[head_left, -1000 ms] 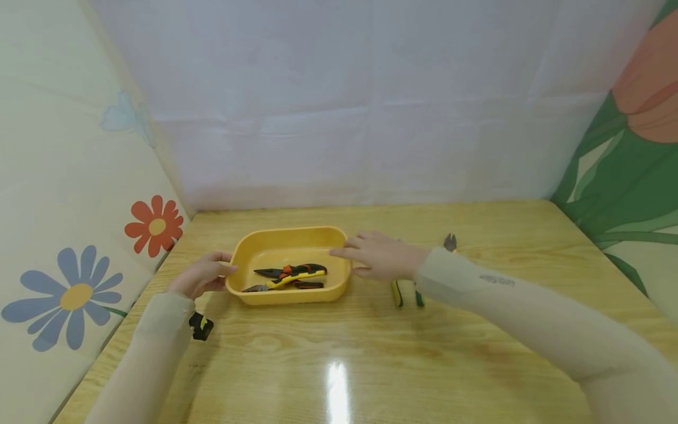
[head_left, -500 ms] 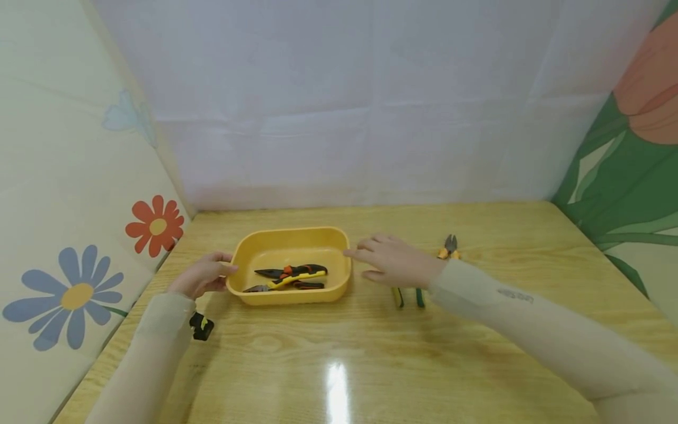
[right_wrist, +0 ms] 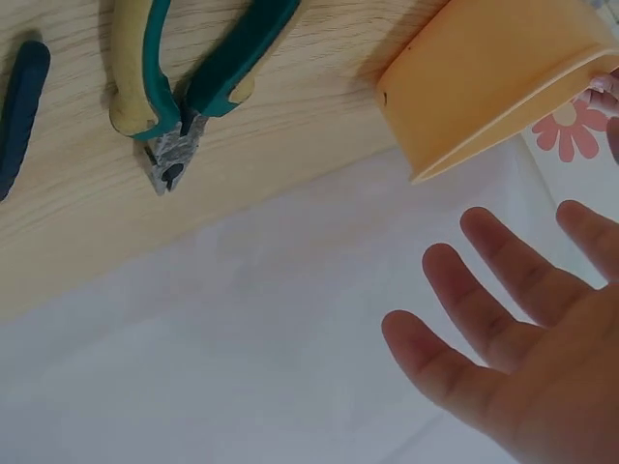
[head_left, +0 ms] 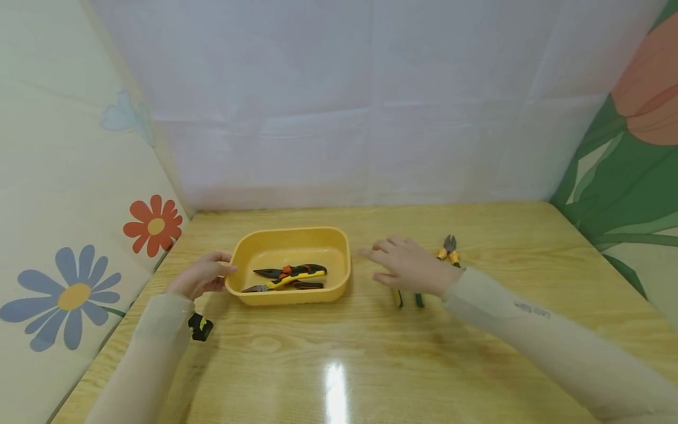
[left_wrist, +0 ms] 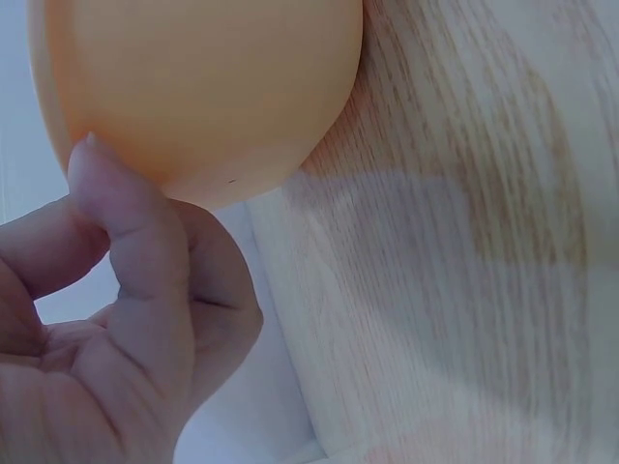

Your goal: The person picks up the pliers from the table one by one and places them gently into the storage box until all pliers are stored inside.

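Note:
My left hand pinches the left end of a yellow plastic tray, thumb at the rim. In the left wrist view the left hand's thumb and fingers meet the tray wall. Inside lie needle-nose pliers, pliers with yellow-black handles and a dark handle partly under them. My right hand hovers right of the tray, holding nothing, fingers spread in the right wrist view. Below it are green-and-yellow-handled pliers, mostly hidden by the hand in the head view.
Orange-handled cutting pliers lie farther right on the wooden table. A dark handle shows at the edge of the right wrist view. Beside the left wrist sits a small black object with a yellow-green mark. A white cloth backs the table.
My right hand has drawn away from the tray's right rim, moving rightward over the green-handled pliers and uncovering more of the orange-handled pair. My left hand and the tray have stayed put.

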The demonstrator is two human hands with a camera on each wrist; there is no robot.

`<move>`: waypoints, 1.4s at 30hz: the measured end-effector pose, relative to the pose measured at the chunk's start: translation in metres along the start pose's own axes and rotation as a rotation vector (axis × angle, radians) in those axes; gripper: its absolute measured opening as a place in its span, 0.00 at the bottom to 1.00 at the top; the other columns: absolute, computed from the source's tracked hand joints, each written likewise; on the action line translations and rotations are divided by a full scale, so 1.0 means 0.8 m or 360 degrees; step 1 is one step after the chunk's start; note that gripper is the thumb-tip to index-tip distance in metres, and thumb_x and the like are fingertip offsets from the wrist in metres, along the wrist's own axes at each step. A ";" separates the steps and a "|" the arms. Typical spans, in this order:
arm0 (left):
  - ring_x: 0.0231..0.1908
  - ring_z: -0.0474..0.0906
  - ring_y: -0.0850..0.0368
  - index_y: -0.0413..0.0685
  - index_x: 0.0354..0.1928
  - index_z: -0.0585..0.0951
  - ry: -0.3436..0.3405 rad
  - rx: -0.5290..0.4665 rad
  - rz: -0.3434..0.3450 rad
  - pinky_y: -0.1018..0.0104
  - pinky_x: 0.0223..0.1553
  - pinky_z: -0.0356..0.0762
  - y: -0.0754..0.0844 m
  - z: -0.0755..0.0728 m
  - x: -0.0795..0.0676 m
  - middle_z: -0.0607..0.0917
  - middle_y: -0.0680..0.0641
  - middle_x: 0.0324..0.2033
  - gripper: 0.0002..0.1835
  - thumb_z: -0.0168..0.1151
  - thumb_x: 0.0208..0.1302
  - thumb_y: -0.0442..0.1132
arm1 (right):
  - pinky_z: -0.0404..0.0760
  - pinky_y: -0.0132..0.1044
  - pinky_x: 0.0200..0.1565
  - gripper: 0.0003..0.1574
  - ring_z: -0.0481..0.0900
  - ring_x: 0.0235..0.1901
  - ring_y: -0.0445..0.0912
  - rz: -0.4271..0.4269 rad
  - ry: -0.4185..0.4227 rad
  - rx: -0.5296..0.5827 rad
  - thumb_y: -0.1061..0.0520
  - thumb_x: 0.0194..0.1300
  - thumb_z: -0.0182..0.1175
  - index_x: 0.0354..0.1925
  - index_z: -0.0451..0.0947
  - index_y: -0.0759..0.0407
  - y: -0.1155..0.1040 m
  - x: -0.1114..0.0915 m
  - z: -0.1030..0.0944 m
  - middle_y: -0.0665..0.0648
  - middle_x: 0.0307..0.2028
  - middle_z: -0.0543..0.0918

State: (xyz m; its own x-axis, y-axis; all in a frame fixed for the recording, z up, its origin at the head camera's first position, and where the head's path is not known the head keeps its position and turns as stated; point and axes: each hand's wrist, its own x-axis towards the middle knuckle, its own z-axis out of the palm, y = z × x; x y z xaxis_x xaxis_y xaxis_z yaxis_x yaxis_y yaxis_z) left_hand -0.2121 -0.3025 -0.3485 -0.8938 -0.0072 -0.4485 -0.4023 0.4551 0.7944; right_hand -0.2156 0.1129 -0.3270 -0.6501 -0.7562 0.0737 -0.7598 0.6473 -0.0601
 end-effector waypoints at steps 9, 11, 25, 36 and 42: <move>0.28 0.75 0.60 0.28 0.65 0.60 0.0006 0.0002 -0.0033 0.71 0.32 0.79 0.000 -0.001 0.002 0.76 0.45 0.38 0.23 0.51 0.77 0.35 | 0.75 0.59 0.58 0.35 0.75 0.58 0.59 0.0005 0.0075 -0.0079 0.50 0.72 0.62 0.72 0.66 0.57 0.005 -0.012 0.001 0.63 0.58 0.78; 0.28 0.74 0.60 0.28 0.65 0.60 0.0004 0.0003 -0.0032 0.71 0.33 0.79 0.000 -0.001 0.002 0.76 0.45 0.38 0.23 0.51 0.77 0.35 | 0.75 0.58 0.57 0.35 0.75 0.58 0.59 0.0016 0.0074 -0.0099 0.50 0.72 0.61 0.72 0.66 0.57 0.007 -0.015 0.001 0.63 0.58 0.78; 0.27 0.76 0.61 0.28 0.65 0.60 -0.0016 0.0000 -0.0003 0.72 0.31 0.80 0.000 -0.002 0.001 0.77 0.46 0.37 0.24 0.51 0.77 0.35 | 0.75 0.63 0.55 0.35 0.75 0.58 0.63 0.0117 0.0128 -0.0029 0.51 0.71 0.62 0.70 0.68 0.62 0.025 -0.043 0.003 0.67 0.59 0.77; 0.27 0.75 0.61 0.28 0.65 0.60 -0.0012 0.0000 -0.0024 0.72 0.32 0.80 0.002 0.000 -0.001 0.77 0.46 0.37 0.23 0.51 0.77 0.35 | 0.75 0.66 0.52 0.37 0.75 0.56 0.66 0.0209 0.0146 -0.0033 0.50 0.72 0.60 0.73 0.64 0.60 0.032 -0.060 0.005 0.72 0.59 0.75; 0.28 0.75 0.61 0.28 0.64 0.60 -0.0024 0.0010 -0.0008 0.72 0.32 0.79 0.001 -0.001 -0.001 0.76 0.46 0.37 0.23 0.50 0.77 0.35 | 0.76 0.65 0.52 0.37 0.76 0.54 0.65 0.0202 0.0188 -0.0038 0.50 0.72 0.61 0.73 0.65 0.60 0.035 -0.064 0.008 0.70 0.58 0.76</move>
State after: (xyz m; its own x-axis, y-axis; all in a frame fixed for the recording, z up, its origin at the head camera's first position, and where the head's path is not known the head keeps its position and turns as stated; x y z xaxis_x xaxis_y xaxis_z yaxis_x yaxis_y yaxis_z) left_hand -0.2117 -0.3028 -0.3467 -0.8885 0.0039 -0.4588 -0.4056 0.4609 0.7894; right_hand -0.2033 0.1693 -0.3388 -0.7351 -0.6526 0.1833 -0.6703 0.7402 -0.0529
